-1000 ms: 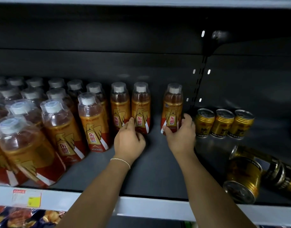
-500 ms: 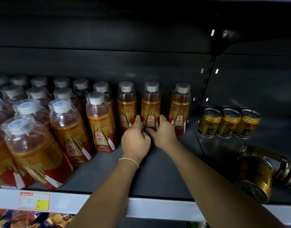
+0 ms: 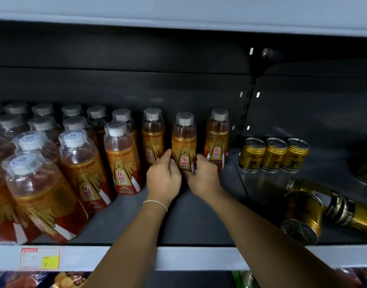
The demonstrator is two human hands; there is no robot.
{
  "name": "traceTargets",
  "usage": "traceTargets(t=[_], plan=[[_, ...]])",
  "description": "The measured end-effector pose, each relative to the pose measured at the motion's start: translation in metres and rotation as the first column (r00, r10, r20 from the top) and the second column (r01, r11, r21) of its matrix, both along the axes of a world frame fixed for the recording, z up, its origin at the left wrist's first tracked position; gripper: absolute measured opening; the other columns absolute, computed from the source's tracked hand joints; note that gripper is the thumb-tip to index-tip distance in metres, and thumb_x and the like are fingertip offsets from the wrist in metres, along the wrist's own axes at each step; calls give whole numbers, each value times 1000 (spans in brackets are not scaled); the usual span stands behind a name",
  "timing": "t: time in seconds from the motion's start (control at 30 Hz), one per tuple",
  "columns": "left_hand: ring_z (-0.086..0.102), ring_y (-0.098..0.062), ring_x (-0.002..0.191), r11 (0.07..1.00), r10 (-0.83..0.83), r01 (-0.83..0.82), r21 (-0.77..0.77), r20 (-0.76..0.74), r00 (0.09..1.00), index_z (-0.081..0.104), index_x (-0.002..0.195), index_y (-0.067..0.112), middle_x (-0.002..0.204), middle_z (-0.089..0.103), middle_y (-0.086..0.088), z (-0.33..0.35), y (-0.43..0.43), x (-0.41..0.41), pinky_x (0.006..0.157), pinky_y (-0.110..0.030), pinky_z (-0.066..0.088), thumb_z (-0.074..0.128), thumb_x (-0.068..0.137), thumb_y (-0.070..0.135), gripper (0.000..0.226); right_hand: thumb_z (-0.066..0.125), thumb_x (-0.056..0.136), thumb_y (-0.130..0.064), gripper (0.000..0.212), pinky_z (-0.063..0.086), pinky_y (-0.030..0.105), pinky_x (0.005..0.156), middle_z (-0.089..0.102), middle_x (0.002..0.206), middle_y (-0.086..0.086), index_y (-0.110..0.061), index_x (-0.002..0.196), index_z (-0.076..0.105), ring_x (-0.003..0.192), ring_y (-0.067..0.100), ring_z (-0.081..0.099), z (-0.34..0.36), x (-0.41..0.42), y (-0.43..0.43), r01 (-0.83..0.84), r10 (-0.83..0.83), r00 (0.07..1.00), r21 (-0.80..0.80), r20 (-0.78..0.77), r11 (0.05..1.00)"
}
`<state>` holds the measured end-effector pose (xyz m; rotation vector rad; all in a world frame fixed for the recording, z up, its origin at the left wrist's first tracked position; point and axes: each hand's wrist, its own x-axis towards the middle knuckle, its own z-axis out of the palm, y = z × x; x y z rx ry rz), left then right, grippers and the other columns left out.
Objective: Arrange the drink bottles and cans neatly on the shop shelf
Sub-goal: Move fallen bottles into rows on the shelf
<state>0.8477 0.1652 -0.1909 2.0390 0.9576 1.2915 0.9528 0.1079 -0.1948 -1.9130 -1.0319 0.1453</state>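
Grasping one bottle (image 3: 184, 140) low from both sides are the left hand (image 3: 163, 180) and right hand (image 3: 205, 177); neighbour bottles (image 3: 153, 134) stand just beside it, gold cans (image 3: 274, 154) further right.

This is a shop: a dark metal shelf (image 3: 190, 221) carries rows of identical amber plastic drink bottles (image 3: 124, 161) and small gold metal cans (image 3: 274, 154). A white-and-yellow paper price tag (image 3: 40, 258) sits on its pale front rail (image 3: 178, 258), and what look like bagged snacks (image 3: 64, 279) lie below.
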Motion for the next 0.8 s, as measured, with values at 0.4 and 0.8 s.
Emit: traceTargets(t=[0.4, 0.8], plan=[[60, -4, 78, 914, -372, 391, 104, -166, 913, 71, 97, 1, 80, 68, 3, -6, -13, 0, 75, -15, 44, 48, 96, 18, 28, 80, 82, -18, 58, 50, 37, 102, 67, 126, 4, -11, 134, 54, 116, 17, 63, -6, 21, -73, 10, -12, 999, -57, -30, 998], [23, -17, 148, 828, -382, 540, 149, -555, 739, 29, 151, 8, 157, 30, -6, -16, -10, 6, 121, -32, 17, 41, 103, 17, 50, 71, 90, -19, 74, 44, 36, 108, 56, 138, 8, -9, 152, 31, 126, 21, 54, -10, 22, -81, 81, -81, 997, -26, -4, 996]])
